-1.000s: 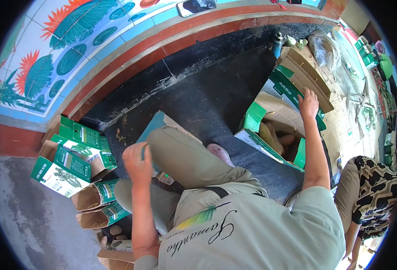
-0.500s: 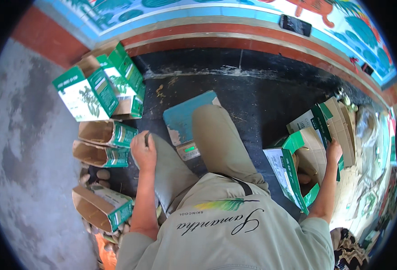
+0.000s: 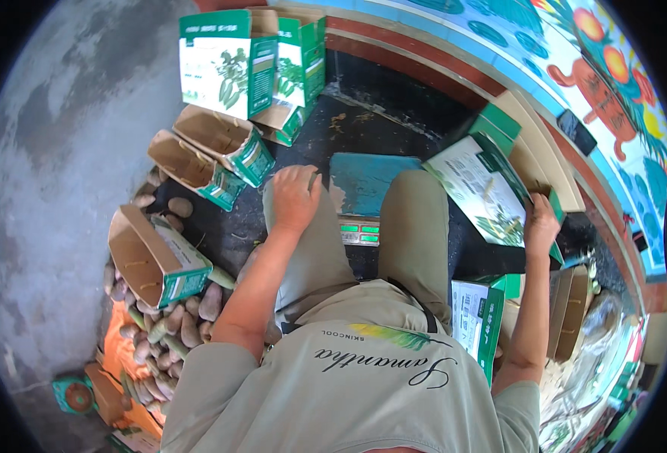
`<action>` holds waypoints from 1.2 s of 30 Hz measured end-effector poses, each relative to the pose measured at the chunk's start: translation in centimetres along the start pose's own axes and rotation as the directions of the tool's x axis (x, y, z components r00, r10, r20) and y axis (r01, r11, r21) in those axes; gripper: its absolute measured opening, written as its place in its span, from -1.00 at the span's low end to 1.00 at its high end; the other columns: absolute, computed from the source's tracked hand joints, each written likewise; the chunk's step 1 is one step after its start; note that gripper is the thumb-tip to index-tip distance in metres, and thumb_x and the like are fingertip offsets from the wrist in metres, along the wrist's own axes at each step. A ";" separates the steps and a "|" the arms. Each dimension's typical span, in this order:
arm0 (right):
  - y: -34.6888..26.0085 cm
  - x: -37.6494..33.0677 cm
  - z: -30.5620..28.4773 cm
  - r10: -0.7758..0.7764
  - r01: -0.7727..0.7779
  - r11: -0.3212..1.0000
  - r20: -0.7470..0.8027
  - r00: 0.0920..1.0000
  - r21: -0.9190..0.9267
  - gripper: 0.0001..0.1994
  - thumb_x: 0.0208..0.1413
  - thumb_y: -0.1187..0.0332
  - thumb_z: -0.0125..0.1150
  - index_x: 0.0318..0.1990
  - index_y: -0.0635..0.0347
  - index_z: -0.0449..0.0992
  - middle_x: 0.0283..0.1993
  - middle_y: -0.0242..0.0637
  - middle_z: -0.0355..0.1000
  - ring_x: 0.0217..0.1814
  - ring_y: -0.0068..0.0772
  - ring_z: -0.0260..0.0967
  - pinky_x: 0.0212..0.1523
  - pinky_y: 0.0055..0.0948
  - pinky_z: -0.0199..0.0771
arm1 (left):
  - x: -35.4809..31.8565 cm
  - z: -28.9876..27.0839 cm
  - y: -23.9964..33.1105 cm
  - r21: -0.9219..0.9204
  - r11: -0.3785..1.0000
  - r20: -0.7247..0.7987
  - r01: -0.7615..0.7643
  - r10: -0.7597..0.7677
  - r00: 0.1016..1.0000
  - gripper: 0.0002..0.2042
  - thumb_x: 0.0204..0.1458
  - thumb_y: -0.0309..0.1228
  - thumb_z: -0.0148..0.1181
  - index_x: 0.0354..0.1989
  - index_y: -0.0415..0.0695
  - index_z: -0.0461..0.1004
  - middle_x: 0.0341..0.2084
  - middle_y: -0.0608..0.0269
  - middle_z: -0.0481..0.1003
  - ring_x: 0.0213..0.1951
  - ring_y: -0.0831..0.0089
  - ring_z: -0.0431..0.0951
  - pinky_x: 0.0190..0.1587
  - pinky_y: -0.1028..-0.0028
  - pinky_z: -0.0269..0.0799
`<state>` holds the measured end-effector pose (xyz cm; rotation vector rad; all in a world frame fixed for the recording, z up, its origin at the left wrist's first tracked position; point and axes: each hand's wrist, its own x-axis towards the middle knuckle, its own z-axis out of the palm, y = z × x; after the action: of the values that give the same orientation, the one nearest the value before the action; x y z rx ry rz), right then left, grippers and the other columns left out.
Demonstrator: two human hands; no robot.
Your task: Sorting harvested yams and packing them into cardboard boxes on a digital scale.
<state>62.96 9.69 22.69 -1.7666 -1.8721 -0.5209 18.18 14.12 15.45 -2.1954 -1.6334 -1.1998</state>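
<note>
My right hand (image 3: 541, 225) is closed on the edge of a green and white cardboard carton (image 3: 478, 192), raised and tilted with its brown flaps open. Between my knees lies a blue platform scale (image 3: 375, 185), its display (image 3: 360, 229) lit green. My left hand (image 3: 296, 200) rests over my left knee, fingers laid out on the trouser cloth and holding nothing that shows. Beside my right forearm stands another green and white carton (image 3: 490, 321), partly hidden by my arm and shirt.
Two open cartons (image 3: 201, 170) stand left of my left hand, with larger cartons (image 3: 228, 64) beyond. Another open carton (image 3: 141, 260) leans on a pile of oblong brown and green produce (image 3: 175, 325) over an orange sheet (image 3: 118, 336). A phone (image 3: 577, 132) lies on the wall ledge.
My right hand has lifted the carton and brought it up and left, toward the scale. The view has turned, showing more of the produce pile. My left hand stays on my knee.
</note>
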 end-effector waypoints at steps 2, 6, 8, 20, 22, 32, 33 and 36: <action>-2.5 2.3 2.5 -0.089 0.091 0.993 -0.042 0.995 0.068 -0.88 -0.14 0.54 0.14 -0.39 0.16 0.39 -0.43 -0.21 0.35 -0.35 -0.08 0.36 -0.37 -0.23 0.34 | -0.2 -0.6 0.0 0.024 0.999 0.002 0.043 -0.043 0.999 -0.87 -0.14 -0.45 0.18 -0.38 -0.16 0.45 -0.39 0.17 0.48 -0.25 0.18 0.44 -0.13 0.26 0.26; -8.3 6.4 7.5 -0.297 0.306 0.938 -0.074 0.952 0.164 -0.90 -0.14 0.50 0.12 -0.42 0.14 0.38 -0.45 -0.24 0.33 -0.38 -0.12 0.35 -0.38 -0.22 0.33 | -0.9 -1.7 -1.0 0.039 0.999 -0.007 0.031 -0.031 1.000 -0.85 -0.16 -0.43 0.19 -0.38 -0.14 0.45 -0.41 0.19 0.47 -0.23 0.21 0.43 -0.11 0.26 0.24; -10.8 7.4 9.9 -0.376 0.372 0.914 -0.010 0.927 0.165 -0.94 -0.12 0.46 0.10 -0.46 0.11 0.36 -0.48 -0.26 0.32 -0.38 -0.15 0.34 -0.38 -0.22 0.34 | -1.2 -2.1 -1.4 0.053 0.998 -0.023 0.041 -0.040 0.999 -0.84 -0.16 -0.41 0.19 -0.37 -0.13 0.45 -0.42 0.19 0.46 -0.22 0.22 0.42 -0.09 0.25 0.23; -18.2 7.1 11.2 -0.581 0.530 0.810 0.221 0.783 0.250 -0.81 -0.20 0.41 0.22 -0.36 0.11 0.39 -0.43 -0.30 0.34 -0.28 -0.24 0.34 -0.24 -0.27 0.31 | -1.8 -4.5 -2.4 -0.009 0.997 -0.099 0.082 -0.082 0.992 -0.87 -0.15 -0.41 0.15 -0.40 -0.14 0.43 -0.41 0.17 0.44 -0.21 0.21 0.41 -0.07 0.23 0.22; -17.6 6.8 10.4 -0.552 0.498 0.831 0.259 0.793 0.247 -0.71 -0.20 0.36 0.24 -0.24 0.10 0.42 -0.35 -0.28 0.37 -0.18 -0.22 0.34 -0.15 -0.26 0.30 | -1.4 -4.6 -2.0 0.038 0.996 -0.094 0.077 -0.073 0.993 -0.87 -0.16 -0.44 0.16 -0.39 -0.12 0.44 -0.38 0.22 0.47 -0.21 0.26 0.43 -0.09 0.28 0.26; -17.4 7.7 9.2 -0.462 0.426 0.882 0.192 0.866 0.201 -0.54 -0.19 0.16 0.30 -0.08 0.08 0.40 -0.21 -0.27 0.36 -0.06 -0.22 0.28 -0.02 -0.25 0.21 | -1.2 -3.3 -1.8 -0.003 1.000 0.019 -0.021 0.021 1.000 -0.87 -0.05 -0.46 0.05 -0.33 -0.18 0.45 -0.32 0.14 0.48 -0.20 0.16 0.43 -0.11 0.23 0.27; -16.6 7.5 9.7 -0.422 0.392 0.904 0.204 0.883 0.173 -0.54 -0.19 0.16 0.30 -0.08 0.08 0.40 -0.21 -0.27 0.36 -0.06 -0.22 0.28 -0.02 -0.25 0.21 | -1.1 -3.2 -1.8 -0.009 1.000 0.001 -0.006 0.006 1.000 -0.86 -0.04 -0.47 0.04 -0.32 -0.20 0.45 -0.31 0.12 0.48 -0.21 0.14 0.43 -0.11 0.23 0.27; -15.2 7.5 11.6 -0.437 0.405 0.891 0.145 0.888 0.205 -0.57 -0.19 0.04 0.28 -0.16 0.03 0.44 -0.29 -0.33 0.36 -0.10 -0.27 0.29 -0.05 -0.28 0.17 | -1.2 -3.2 -2.3 -0.058 0.996 -0.020 0.069 -0.070 0.997 -0.83 0.00 -0.48 0.00 -0.26 -0.25 0.45 -0.28 0.06 0.48 -0.19 0.11 0.43 -0.08 0.24 0.27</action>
<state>46.50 21.36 19.01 -1.3347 -2.3785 -0.3407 14.46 12.37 15.99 -2.1670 -1.7003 -1.2994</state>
